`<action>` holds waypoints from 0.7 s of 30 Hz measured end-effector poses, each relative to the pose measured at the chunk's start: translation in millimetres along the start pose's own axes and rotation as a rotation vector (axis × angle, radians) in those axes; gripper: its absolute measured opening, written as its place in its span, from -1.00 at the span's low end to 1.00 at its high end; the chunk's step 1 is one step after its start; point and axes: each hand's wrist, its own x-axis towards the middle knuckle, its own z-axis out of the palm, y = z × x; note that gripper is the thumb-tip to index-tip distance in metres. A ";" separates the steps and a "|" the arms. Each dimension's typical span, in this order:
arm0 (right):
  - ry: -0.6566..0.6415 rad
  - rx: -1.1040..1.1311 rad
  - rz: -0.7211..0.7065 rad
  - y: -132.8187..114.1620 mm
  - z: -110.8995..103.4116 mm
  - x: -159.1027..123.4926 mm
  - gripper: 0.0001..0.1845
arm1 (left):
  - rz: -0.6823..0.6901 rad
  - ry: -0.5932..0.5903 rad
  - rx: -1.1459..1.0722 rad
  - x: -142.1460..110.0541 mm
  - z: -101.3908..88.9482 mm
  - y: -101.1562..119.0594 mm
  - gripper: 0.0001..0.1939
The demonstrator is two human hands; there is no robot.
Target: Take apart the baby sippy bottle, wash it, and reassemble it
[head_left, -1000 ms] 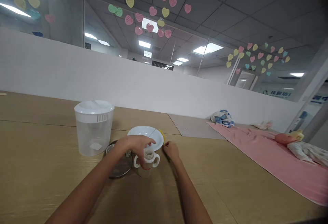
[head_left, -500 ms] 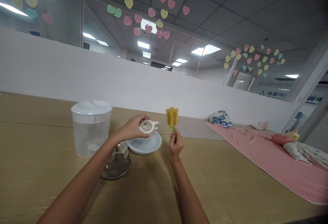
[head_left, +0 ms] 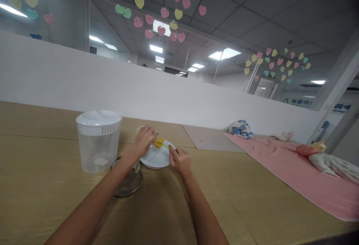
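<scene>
My left hand [head_left: 143,142] is closed around a small baby bottle [head_left: 139,129] with white handles, held tilted above the table; most of the bottle is hidden behind my fingers. My right hand [head_left: 179,160] pinches the thin green stick of a yellow sponge brush [head_left: 159,142], whose sponge head points left into the bottle's mouth. Both hands hover over a white plate [head_left: 157,158] on the wooden table [head_left: 252,200].
A clear plastic pitcher [head_left: 98,141] with a white lid stands to the left. A glass pot lid [head_left: 128,182] lies in front of it. A pink blanket [head_left: 305,177] with a baby doll [head_left: 322,157] and a bundle of cloth [head_left: 241,128] lies at the right. A white partition wall runs behind.
My left hand lifted the bottle off the table and tipped it. My right hand picked up the yellow brush, raised it, then swung it down and left into the bottle's opening.
</scene>
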 end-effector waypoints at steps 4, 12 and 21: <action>0.153 -0.043 -0.053 -10.8 5.8 0.0 -0.75 | 0.111 -0.014 0.011 3.1 9.4 23.4 -0.66; 0.011 -0.022 0.012 32.2 8.8 -17.8 -0.71 | -0.042 0.128 0.090 1.8 10.9 4.9 -0.60; -0.632 -0.197 0.777 50.2 19.0 -30.7 -0.67 | -0.363 0.036 -0.411 6.2 -4.4 12.1 -0.33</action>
